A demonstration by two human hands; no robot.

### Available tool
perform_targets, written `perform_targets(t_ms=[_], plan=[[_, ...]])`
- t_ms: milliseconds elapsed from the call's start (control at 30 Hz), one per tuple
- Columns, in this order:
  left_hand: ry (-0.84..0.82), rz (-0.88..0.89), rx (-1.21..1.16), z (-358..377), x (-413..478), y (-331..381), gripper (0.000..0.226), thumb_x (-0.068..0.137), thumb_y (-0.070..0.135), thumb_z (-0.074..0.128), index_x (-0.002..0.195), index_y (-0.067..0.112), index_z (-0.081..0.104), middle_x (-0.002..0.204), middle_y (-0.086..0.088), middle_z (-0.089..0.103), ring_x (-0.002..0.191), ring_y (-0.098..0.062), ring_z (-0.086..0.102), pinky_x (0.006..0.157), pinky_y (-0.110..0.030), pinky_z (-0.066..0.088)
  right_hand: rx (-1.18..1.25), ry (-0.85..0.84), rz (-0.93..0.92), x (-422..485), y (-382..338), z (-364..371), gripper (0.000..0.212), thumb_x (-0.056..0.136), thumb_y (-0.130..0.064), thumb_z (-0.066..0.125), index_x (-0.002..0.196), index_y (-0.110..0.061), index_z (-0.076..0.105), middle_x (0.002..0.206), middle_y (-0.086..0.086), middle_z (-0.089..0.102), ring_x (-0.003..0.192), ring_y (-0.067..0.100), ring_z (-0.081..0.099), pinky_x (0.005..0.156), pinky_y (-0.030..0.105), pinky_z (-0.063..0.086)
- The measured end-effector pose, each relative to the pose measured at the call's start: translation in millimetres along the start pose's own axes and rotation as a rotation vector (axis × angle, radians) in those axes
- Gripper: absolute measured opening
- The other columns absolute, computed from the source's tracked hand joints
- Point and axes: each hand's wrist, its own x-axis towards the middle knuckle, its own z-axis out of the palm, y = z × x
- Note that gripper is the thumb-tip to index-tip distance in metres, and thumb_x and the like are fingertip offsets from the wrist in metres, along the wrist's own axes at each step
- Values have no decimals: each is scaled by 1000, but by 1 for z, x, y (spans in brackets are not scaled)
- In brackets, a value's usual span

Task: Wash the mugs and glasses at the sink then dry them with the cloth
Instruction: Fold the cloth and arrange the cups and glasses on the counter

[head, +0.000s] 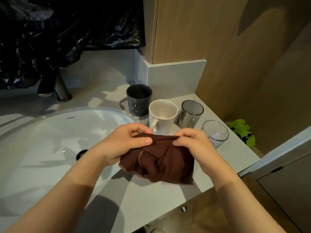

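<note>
Both hands hold a dark brown cloth (pixel 161 158) above the counter, just right of the white sink (pixel 50 132). My left hand (pixel 129 142) pinches its top left edge, my right hand (pixel 193 143) pinches its top right edge, and the cloth hangs bunched below them. Behind the cloth stand a dark grey mug (pixel 139 100), a white mug (pixel 162 116), a smoky grey glass (pixel 190 114) and a clear glass (pixel 215 132), all upright in a row on the counter toward the right.
A metal tap (pixel 61 89) rises behind the sink, partly under a black plastic sheet (pixel 58 31). A wooden wall panel (pixel 235 64) closes off the right side. Something green (pixel 242 132) lies on the floor past the grey counter's (pixel 159 195) right edge.
</note>
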Motion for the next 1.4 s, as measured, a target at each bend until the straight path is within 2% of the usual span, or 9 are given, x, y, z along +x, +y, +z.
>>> perform_targets(t_ms=[133, 267, 600, 700, 833, 967, 1133, 1300, 1400], plan=[[102, 52, 647, 8, 14, -17, 20, 84, 15, 71, 100, 25, 64, 104, 3, 66, 83, -9, 63, 80, -20, 49, -898, 427, -234, 0, 20, 12, 28, 80, -28, 56, 107, -30, 63, 110, -3, 59, 108, 24, 49, 91, 37, 32], [430, 128, 717, 10, 22, -37, 13, 93, 20, 57, 101, 30, 60, 104, 7, 60, 77, -5, 56, 74, -20, 38, -1197, -37, -449, 5, 69, 34, 43, 87, -49, 37, 127, -43, 51, 140, 0, 50, 131, 36, 43, 105, 56, 32], [445, 29, 823, -2, 32, -64, 18, 95, 20, 52, 109, 21, 63, 114, 2, 54, 85, -13, 52, 75, -22, 34, -1136, 111, 39, 42, 72, 41, 65, 96, -56, 17, 152, -24, 6, 160, 8, -5, 145, 33, -13, 115, 50, -7], [455, 13, 819, -6, 30, -68, 17, 94, 19, 53, 108, 21, 63, 117, -1, 56, 86, -12, 51, 78, -22, 34, -1168, -7, -37, 34, 72, 45, 74, 88, -62, 10, 152, -24, 7, 160, 9, -4, 146, 34, -11, 115, 50, -7], [456, 16, 766, -12, 23, -69, 13, 93, 17, 53, 99, 26, 61, 114, 0, 58, 86, -12, 53, 78, -23, 36, -1235, -81, -345, 6, 80, 44, 63, 81, -45, 24, 134, -28, 53, 142, 5, 50, 132, 33, 44, 106, 50, 34], [464, -5, 722, -22, 5, -70, 20, 95, 12, 47, 101, 25, 62, 110, 1, 58, 87, -12, 52, 75, -23, 34, -1137, 19, -98, 19, 69, 55, 84, 75, -51, -10, 150, -31, 20, 160, 1, 13, 147, 27, 4, 116, 48, 2], [515, -29, 687, -47, -22, -70, 26, 97, 9, 43, 95, 29, 60, 109, -2, 61, 92, -17, 56, 79, -25, 36, -1166, -94, -263, -13, 68, 109, 52, 89, -43, 29, 125, -24, 62, 133, 7, 58, 124, 35, 52, 104, 49, 26], [568, -19, 653, -60, -58, -74, 26, 96, 9, 45, 91, 31, 59, 97, 1, 63, 89, -16, 57, 71, -19, 37, -994, -412, -482, -35, 58, 124, 60, 90, -47, 13, 148, -39, 21, 159, -9, 11, 147, 14, -2, 116, 34, -13], [516, 57, 710, -60, -76, -80, 20, 96, 16, 50, 98, 32, 60, 95, 11, 58, 83, -3, 54, 69, -5, 35, -1076, -268, -504, -30, 69, 106, 59, 90, -55, 22, 147, -39, 25, 159, -3, 15, 146, 17, 4, 115, 32, -10]])
